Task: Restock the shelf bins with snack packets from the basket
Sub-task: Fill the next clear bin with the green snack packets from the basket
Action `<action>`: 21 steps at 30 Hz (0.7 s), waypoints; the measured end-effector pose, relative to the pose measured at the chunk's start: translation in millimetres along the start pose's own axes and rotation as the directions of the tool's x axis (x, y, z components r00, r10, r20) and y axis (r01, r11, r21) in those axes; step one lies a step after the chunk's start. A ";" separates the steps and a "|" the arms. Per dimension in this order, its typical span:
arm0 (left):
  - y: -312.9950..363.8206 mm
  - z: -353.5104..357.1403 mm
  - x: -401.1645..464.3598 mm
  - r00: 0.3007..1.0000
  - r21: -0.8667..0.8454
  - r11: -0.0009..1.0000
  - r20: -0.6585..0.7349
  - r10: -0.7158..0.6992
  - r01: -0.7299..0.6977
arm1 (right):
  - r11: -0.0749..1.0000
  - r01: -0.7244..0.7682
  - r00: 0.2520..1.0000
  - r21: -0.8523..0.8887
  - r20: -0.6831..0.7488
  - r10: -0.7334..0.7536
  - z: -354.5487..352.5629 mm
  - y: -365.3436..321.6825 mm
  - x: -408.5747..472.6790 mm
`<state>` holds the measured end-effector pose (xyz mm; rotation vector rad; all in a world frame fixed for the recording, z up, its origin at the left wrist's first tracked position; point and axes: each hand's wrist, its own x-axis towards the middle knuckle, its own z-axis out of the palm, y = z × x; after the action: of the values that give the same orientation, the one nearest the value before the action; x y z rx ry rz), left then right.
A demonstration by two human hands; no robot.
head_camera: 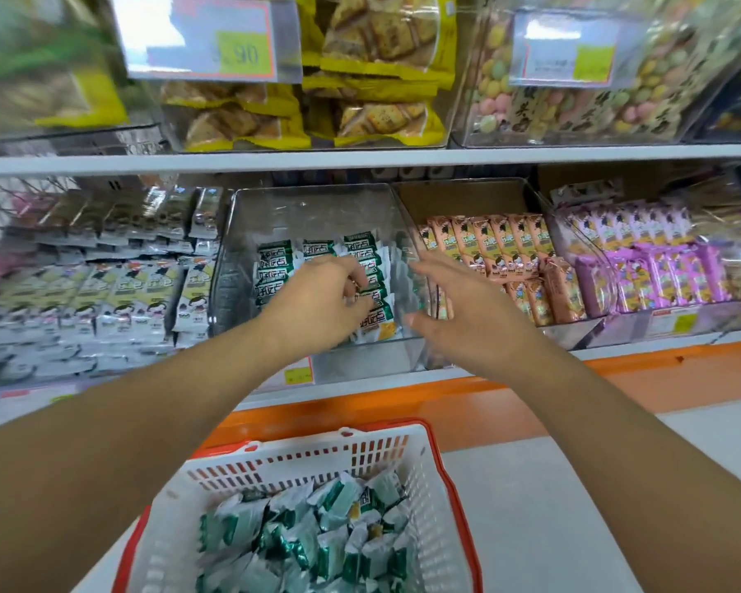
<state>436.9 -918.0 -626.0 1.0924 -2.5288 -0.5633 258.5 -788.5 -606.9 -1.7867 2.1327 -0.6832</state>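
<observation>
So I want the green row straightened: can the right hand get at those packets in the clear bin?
Probably yes: the right hand is open at the clear bin, beside the green packets, with nothing between them.

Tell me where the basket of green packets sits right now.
In the head view, the white basket sits bottom centre, below the orange shelf edge and between the two forearms, directly under the clear bin of green packets.

Green-and-white snack packets (pixel 362 288) noted in the clear shelf bin (pixel 313 207) and the basket (pixel 300 468).

Packets in the bin are stood on edge in rows, filling only its front part. A loose, jumbled heap of packets is held in the white slotted basket with red rim, below the shelf.
</observation>
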 end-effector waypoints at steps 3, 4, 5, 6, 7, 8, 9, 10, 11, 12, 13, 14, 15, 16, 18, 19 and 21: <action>5.8 -20.7 -54.9 0.999 -0.133 0.990 -0.024 0.037 -0.040 | 0.997 0.025 0.992 -0.075 -0.118 -0.034 -5.4 -6.0 -11.0; 3.2 -24.0 -75.6 0.999 -0.174 0.983 -0.009 0.048 -0.048 | 0.996 0.034 0.988 -0.081 -0.147 -0.046 -6.5 -10.2 -15.4; -3.9 -24.1 -96.1 0.998 -0.195 0.980 0.021 0.053 -0.048 | 0.997 0.045 0.987 -0.063 -0.152 -0.054 -6.5 -15.6 -20.5; -14.1 -22.0 -115.7 0.997 -0.186 0.982 0.070 0.045 -0.032 | 0.999 0.048 0.991 -0.022 -0.125 -0.050 -3.4 -21.8 -25.4; -28.2 -17.6 -133.9 0.992 -0.152 0.988 0.126 0.026 -0.007 | 0.999 0.043 0.998 0.021 -0.053 -0.042 3.3 -27.9 -31.1; -44.8 -12.1 -151.3 0.982 -0.094 0.995 0.187 -0.006 0.024 | 0.998 0.034 0.998 0.045 0.059 -0.036 14.1 -34.1 -37.3; -63.7 -6.1 -166.8 0.968 -0.007 0.999 0.246 -0.049 0.053 | 0.999 0.024 0.980 0.038 0.196 -0.031 29.2 -36.5 -42.0; -80.7 -1.4 -180.3 0.945 0.111 0.991 0.307 -0.110 0.079 | 1.000 0.013 0.939 -0.006 0.342 -0.010 46.7 -36.6 -45.4; -97.2 2.3 -192.6 0.915 0.236 0.967 0.363 -0.177 0.093 | 0.996 0.017 0.881 -0.086 0.473 0.026 66.6 -33.7 -47.2; -112.3 4.0 -203.5 0.872 0.355 0.930 0.419 -0.254 0.100 | 0.983 0.040 0.817 -0.177 0.573 0.071 88.1 -29.3 -48.2; -127.6 5.8 -213.2 0.820 0.449 0.888 0.470 -0.327 0.097 | 0.966 0.067 0.760 -0.250 0.640 0.113 111.5 -22.8 -48.2; -137.7 5.6 -218.0 0.763 0.529 0.845 0.513 -0.393 0.079 | 0.952 0.064 0.721 -0.300 0.673 0.163 131.2 -12.4 -48.7; -148.2 5.4 -222.4 0.705 0.582 0.811 0.552 -0.446 0.057 | 0.943 0.036 0.689 -0.331 0.691 0.217 152.1 -1.6 -49.9; -157.1 3.9 -224.8 0.637 0.609 0.792 0.597 -0.488 0.035 | 0.934 -0.006 0.659 -0.356 0.702 0.272 171.9 9.2 -50.6; -170.6 2.1 -224.7 0.479 0.602 0.798 0.696 -0.535 0.017 | 0.923 -0.084 0.624 -0.377 0.702 0.344 204.4 30.6 -52.0; -175.4 2.2 -223.9 0.410 0.592 0.806 0.729 -0.548 0.025 | 0.919 -0.132 0.618 -0.373 0.694 0.370 218.6 40.2 -52.3; -182.3 5.9 -222.6 0.354 0.570 0.820 0.757 -0.550 0.055 | 0.908 -0.226 0.608 -0.354 0.677 0.415 243.4 54.9 -54.1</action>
<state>691.7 -865.3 -749.1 1.8924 -3.5572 -0.8772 343.3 -772.1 -847.1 -1.3405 1.8766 0.3828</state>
